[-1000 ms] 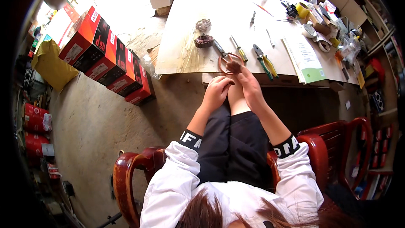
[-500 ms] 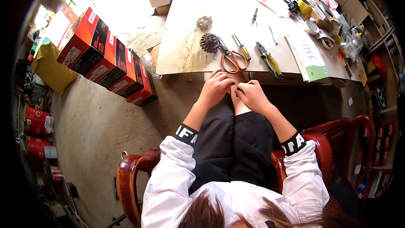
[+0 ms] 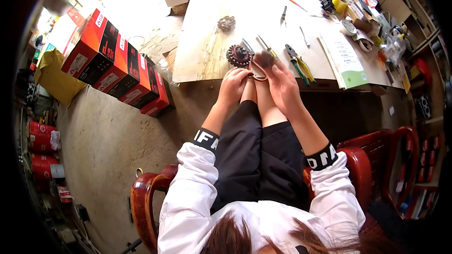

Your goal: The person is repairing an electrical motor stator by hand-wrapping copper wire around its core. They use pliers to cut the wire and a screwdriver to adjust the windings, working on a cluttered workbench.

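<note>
My left hand (image 3: 233,85) is at the table's near edge, fingers curled and pinched together beside the scissors handles. What it pinches, if anything, I cannot make out. My right hand (image 3: 283,87) reaches over the table edge, its fingertips smeared by motion. It partly covers the orange-handled scissors (image 3: 258,76); whether it grips them is unclear. Just beyond my left hand lies a dark reddish, round toothed part (image 3: 238,56). A coiled bundle of wire (image 3: 226,23) sits farther back. Right of the scissors are a screwdriver (image 3: 264,43) and green-and-yellow-handled pliers (image 3: 299,64).
A booklet (image 3: 343,61) lies on the table's right side, near a heap with yellow tape (image 3: 339,3) and other clutter. Red-and-black boxes (image 3: 115,56) stand to the left. Red wooden chair arms (image 3: 146,197) flank my lap. A small dark-handled tool (image 3: 284,13) lies farther back.
My hands have come apart from above my lap. The right hand has moved forward and up over the scissors; the left has shifted slightly left. The toothed part sits a little nearer and farther right.
</note>
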Tool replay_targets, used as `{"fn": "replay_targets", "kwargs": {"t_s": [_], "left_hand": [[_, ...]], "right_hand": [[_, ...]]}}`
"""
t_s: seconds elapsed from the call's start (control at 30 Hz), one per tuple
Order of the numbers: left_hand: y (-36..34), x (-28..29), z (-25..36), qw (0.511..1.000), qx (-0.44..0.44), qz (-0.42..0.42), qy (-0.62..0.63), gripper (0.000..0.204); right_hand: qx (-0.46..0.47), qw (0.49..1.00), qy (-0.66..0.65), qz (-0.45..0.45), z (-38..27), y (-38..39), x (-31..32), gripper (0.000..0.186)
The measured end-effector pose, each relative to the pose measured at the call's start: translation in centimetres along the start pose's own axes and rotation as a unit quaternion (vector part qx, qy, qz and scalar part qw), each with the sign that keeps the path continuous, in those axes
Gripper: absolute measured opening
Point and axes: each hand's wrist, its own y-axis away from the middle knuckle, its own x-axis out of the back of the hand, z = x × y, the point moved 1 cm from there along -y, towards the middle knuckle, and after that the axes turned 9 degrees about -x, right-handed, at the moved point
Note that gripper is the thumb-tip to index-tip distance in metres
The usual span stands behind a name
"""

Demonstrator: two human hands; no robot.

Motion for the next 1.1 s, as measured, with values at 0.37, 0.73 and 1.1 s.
{"fn": "replay_targets", "kwargs": {"t_s": [0.37,0.73,1.1], "left_hand": [[-1.3,1.4,-0.4,0.995,-0.031,-0.031,-0.092,0.038],[-3.2,1.6,-5.1,0.986,0.138,-0.084,0.046,0.064],[-3.4,3.5,-6.9,0.985,0.121,-0.123,0.016,0.075]], "right_hand": [[0.084,0.43,0.894,0.09,2.1,-0.3,7.2,0.03],[-0.026,0.572,0.818,0.058,2.4,2.0,7.1,0.019],[-0.193,0.974,0.044,0.108,-1.1,-1.6,11.1,0.021]]}}
